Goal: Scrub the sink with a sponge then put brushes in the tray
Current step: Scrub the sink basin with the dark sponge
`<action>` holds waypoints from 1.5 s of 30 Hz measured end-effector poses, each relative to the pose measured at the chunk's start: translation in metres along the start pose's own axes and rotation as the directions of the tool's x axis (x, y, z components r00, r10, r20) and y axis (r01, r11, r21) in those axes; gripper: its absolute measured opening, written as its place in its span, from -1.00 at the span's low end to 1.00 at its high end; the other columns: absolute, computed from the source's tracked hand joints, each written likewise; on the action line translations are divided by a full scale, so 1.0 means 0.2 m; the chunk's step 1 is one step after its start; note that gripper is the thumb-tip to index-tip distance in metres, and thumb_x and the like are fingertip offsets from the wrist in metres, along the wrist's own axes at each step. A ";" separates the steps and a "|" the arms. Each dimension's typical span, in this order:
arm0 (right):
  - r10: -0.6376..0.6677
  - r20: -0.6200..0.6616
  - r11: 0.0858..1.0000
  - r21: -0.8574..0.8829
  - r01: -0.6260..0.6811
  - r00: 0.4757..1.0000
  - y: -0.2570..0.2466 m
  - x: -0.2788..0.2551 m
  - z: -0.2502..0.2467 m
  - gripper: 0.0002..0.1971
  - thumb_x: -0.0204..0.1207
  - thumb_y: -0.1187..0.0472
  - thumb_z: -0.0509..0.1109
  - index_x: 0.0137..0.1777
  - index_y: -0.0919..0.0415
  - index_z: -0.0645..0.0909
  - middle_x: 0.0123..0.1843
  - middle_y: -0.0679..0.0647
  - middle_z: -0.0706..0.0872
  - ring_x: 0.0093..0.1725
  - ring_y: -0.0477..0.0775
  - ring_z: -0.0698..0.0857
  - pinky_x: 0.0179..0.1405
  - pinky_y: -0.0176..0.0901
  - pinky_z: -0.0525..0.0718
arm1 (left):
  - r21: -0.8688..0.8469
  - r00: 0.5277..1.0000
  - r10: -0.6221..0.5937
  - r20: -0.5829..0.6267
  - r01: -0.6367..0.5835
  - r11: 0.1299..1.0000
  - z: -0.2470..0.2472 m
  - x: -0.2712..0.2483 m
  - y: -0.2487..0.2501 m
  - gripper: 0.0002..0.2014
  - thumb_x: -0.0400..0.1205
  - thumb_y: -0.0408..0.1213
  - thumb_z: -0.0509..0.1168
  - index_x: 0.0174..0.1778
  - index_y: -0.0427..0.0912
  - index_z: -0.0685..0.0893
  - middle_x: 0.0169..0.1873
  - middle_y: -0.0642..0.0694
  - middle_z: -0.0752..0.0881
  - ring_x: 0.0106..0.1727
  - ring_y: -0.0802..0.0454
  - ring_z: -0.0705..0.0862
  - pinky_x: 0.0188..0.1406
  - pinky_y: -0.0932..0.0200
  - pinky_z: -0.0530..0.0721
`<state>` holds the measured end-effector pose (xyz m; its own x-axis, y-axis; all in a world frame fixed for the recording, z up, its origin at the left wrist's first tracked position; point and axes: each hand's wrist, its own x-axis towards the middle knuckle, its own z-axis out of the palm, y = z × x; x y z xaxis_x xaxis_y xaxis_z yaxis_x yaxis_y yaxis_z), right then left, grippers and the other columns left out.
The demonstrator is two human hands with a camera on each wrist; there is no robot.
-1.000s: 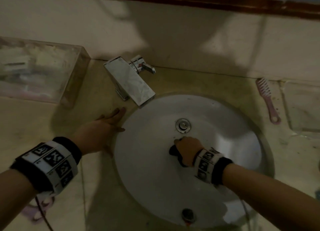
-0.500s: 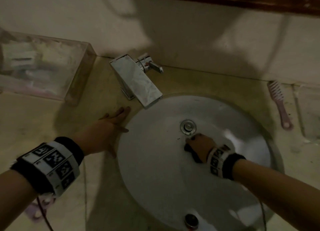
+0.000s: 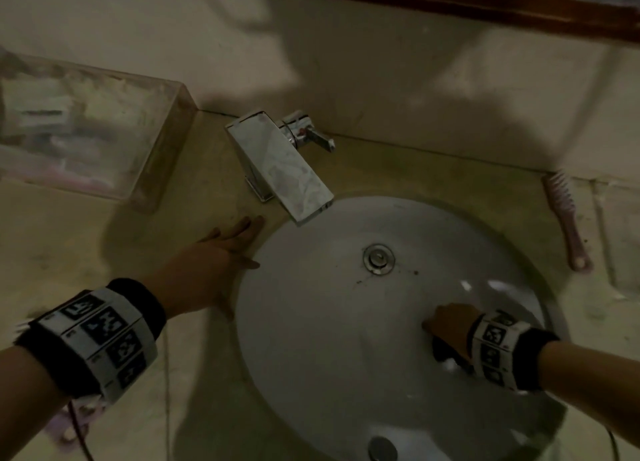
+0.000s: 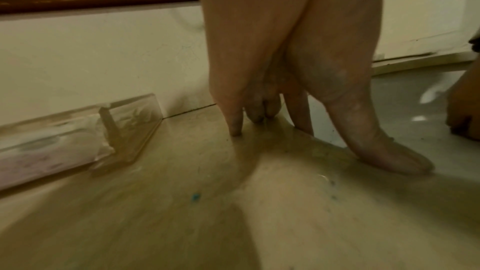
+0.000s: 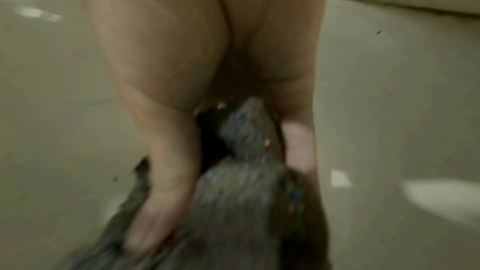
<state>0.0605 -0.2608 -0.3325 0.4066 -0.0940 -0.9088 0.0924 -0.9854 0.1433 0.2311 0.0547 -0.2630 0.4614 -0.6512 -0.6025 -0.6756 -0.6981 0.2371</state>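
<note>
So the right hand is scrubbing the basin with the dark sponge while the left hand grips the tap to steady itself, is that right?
Not quite. The left hand does not grip the tap: it rests flat on the counter beside the basin's rim, fingers straight, as the head view and left wrist view show. The right hand does hold the dark sponge against the basin.

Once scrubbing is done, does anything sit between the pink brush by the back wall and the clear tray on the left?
Yes. The faucet stands on the counter between the pink brush and the tray, and the left hand rests flat beside the sink. Carried above them, the brush's way looks open.
</note>
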 end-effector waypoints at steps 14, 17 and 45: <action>0.096 -0.290 0.943 0.332 0.006 0.952 0.05 0.27 -0.33 -0.59 0.65 0.19 0.22 0.49 0.21 0.38 0.39 0.29 0.56 0.34 0.30 0.58 0.34 0.06 0.58 | -0.014 1.000 -0.021 0.016 0.021 1.000 -0.01 0.00 0.01 -0.19 0.30 0.12 0.54 0.49 0.04 0.48 0.42 0.13 -0.50 0.50 0.27 -0.42 0.73 0.02 -0.07; -0.041 -0.173 0.967 0.243 0.083 0.984 0.04 0.11 -0.27 -0.49 0.57 0.08 0.33 0.51 0.11 0.38 0.43 0.21 0.56 0.40 0.26 0.56 0.40 0.03 0.52 | -0.051 1.000 -0.004 -0.002 0.003 0.999 0.00 -0.01 0.00 -0.19 0.29 0.13 0.54 0.48 0.05 0.49 0.44 0.18 -0.48 0.52 0.31 -0.38 0.72 0.04 -0.09; -0.275 -0.111 0.785 0.547 0.289 0.955 -0.68 0.11 -0.26 -0.30 0.61 0.18 0.29 0.65 0.28 0.02 0.54 0.33 0.39 0.49 0.32 0.44 0.46 0.04 0.46 | -0.109 0.999 0.029 -0.026 -0.031 0.994 0.01 0.00 -0.03 -0.18 0.28 0.09 0.56 0.48 0.06 0.49 0.48 0.16 -0.46 0.54 0.29 -0.39 0.62 0.23 -0.24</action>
<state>0.1041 -0.1220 -0.3510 0.4638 0.1965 -0.8638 -0.3072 -0.8789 -0.3649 0.2335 0.0586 -0.2669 0.4563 -0.6785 -0.5757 -0.6231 -0.7055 0.3377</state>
